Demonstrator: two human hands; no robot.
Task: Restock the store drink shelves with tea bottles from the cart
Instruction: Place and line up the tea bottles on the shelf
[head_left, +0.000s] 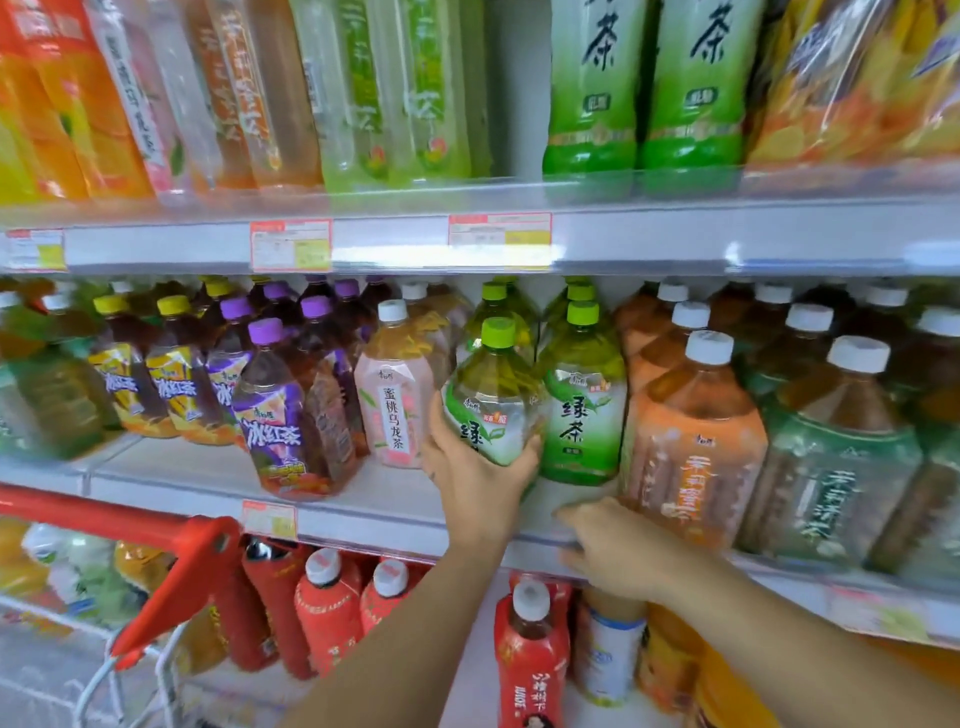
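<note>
My left hand (475, 486) grips a green-capped green tea bottle (493, 400) from below and tilts it left at the front of the middle shelf (363, 514). The bottle stands between a pink peach oolong bottle (395, 405) and an upright green tea bottle (584, 410) of the same kind. My right hand (615, 551) rests on that shelf's front edge with loosely curled fingers and holds nothing; it is motion-blurred, just below an orange-labelled tea bottle (696, 457). The cart (171, 582), with a red handle, sits at the lower left with bottles inside.
The middle shelf holds rows of purple-capped, yellow-capped and white-capped tea bottles. Taller bottles fill the upper shelf (675, 239). Red-wrapped bottles (530, 660) stand on the lower shelf under my arms. Bare shelf shows in front of the pink bottle.
</note>
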